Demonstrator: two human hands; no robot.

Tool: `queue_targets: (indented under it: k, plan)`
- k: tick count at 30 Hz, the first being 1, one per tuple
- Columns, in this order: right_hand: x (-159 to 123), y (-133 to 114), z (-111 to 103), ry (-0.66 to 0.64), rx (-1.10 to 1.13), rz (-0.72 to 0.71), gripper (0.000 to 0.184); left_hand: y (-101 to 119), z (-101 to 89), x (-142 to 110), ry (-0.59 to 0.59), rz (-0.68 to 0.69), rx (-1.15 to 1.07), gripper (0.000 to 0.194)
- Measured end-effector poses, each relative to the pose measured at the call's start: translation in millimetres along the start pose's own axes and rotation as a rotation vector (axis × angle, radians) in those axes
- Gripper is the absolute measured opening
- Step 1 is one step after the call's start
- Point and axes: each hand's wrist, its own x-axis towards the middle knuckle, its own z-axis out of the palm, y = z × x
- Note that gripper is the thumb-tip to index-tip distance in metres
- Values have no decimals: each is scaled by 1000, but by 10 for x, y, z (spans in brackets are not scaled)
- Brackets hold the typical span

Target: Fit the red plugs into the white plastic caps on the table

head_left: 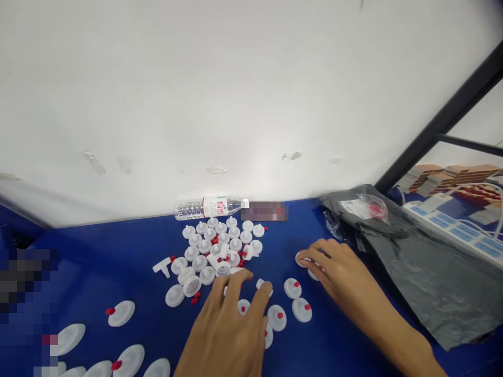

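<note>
The bare right hand (334, 267), to the right of the clear, ridged plastic bottle (214, 208) and nearer the wearer, has its fingertips at a round white plastic disc (299, 259); whether its grip is clamped on the disc or only resting there, I cannot tell. The bare left hand (231, 324), on the wearer's side of the bottle, arches over the smooth blue table (153, 319). Its grip is apart, thumb and forefinger spread, the thumb beside a small white plastic piece (260, 284).

The discs look light and the surface slick, so a badly placed fingertip could push one away instead of lifting it. A knock from the left hand could scatter the loose heap of white stemmed discs (207, 276) just in front of the bottle, and the small red cylinders (194, 301) there might roll off.

The heaped discs are matt and rounded, with short central stems; those right of and nearer than the bottle carry red tips (280, 315). Far right of the bottle sprawls a crumpled, faintly glossy grey plastic bag (428, 277).
</note>
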Motion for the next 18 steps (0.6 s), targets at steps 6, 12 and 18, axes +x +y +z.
queue_targets:
  k: [6,12,18]
  plan:
    - [-498,-55,-271,216,386,538,26,79,313,179,-173,-7,11,46]
    - [-752,-185,-454,294,375,673,30,65,487,331,-256,-51,15,33]
    - [-694,-213,-416,341,433,398,24,143,216,324,-103,-280,-249,9]
